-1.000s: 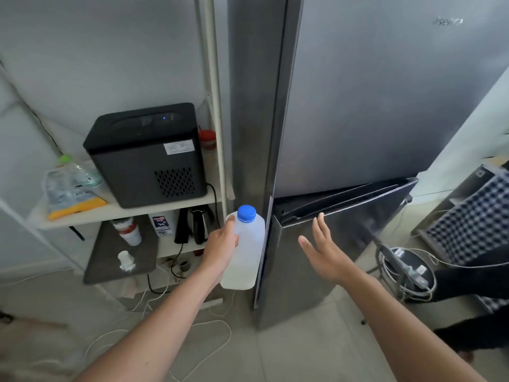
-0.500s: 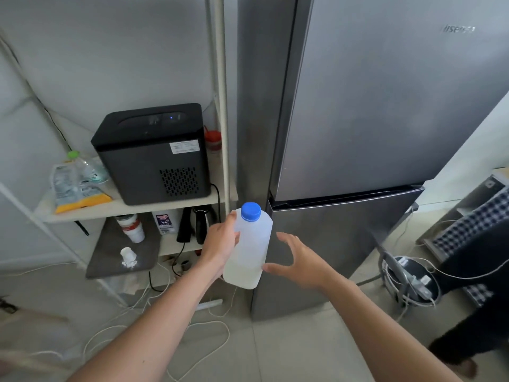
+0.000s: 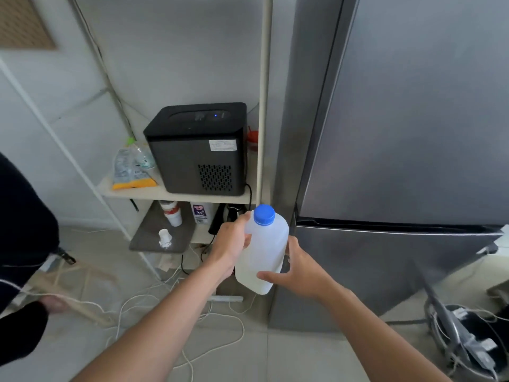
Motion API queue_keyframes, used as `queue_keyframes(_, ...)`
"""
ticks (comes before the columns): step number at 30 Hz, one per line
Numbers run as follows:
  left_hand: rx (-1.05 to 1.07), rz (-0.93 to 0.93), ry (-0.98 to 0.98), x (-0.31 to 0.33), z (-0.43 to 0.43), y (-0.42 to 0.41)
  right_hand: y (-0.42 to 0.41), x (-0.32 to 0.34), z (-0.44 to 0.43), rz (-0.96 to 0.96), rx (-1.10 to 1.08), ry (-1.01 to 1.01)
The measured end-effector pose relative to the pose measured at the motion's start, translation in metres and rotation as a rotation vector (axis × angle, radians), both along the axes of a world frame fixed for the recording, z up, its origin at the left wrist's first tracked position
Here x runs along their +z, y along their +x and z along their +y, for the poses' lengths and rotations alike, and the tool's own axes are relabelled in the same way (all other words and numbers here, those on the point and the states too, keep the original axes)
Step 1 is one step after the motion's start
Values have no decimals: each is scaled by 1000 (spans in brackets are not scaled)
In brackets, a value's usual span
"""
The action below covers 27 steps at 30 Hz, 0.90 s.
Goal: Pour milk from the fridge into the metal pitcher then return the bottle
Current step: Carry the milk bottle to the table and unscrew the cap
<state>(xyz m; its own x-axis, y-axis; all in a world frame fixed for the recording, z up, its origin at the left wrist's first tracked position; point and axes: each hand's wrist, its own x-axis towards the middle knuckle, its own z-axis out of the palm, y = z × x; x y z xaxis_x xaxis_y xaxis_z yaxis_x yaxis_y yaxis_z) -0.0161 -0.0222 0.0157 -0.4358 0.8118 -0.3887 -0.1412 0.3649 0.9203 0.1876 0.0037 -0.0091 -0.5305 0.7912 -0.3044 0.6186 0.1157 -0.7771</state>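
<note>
Sitting on the shelf (image 3: 176, 194) at the left is a black box machine (image 3: 198, 150), by its right edge. Next comes the left hand (image 3: 231, 246), its fingers wrapped around the milk bottle (image 3: 261, 252) near the blue cap (image 3: 264, 214). The right hand (image 3: 300, 268) holds the bottle's lower side, fingers curled on it. Both fridge (image 3: 399, 133) doors are shut, at the right

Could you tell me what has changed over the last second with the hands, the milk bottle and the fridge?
The lower fridge door, ajar a second ago, is now shut. The right hand, open near that door, came across and took hold of the lower part of the milk bottle. The left hand still grips the bottle near its top, and the blue cap stays on.
</note>
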Motion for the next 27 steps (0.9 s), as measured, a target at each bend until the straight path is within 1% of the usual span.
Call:
queue_keyframes(6,180,12,-35,2,-7,-2,-10,0,26,-35,153,35)
queue_keyframes(13,410,8,-23,13,-41,-7,-38,4,34,-48,376,84)
queue_keyframes(20,626,-17,-42,24,-104,-7,-71,3,7,-8,602,119)
queue_keyframes(27,847,-50,-20,37,-189,-4,-112,6,-44,18,851,127)
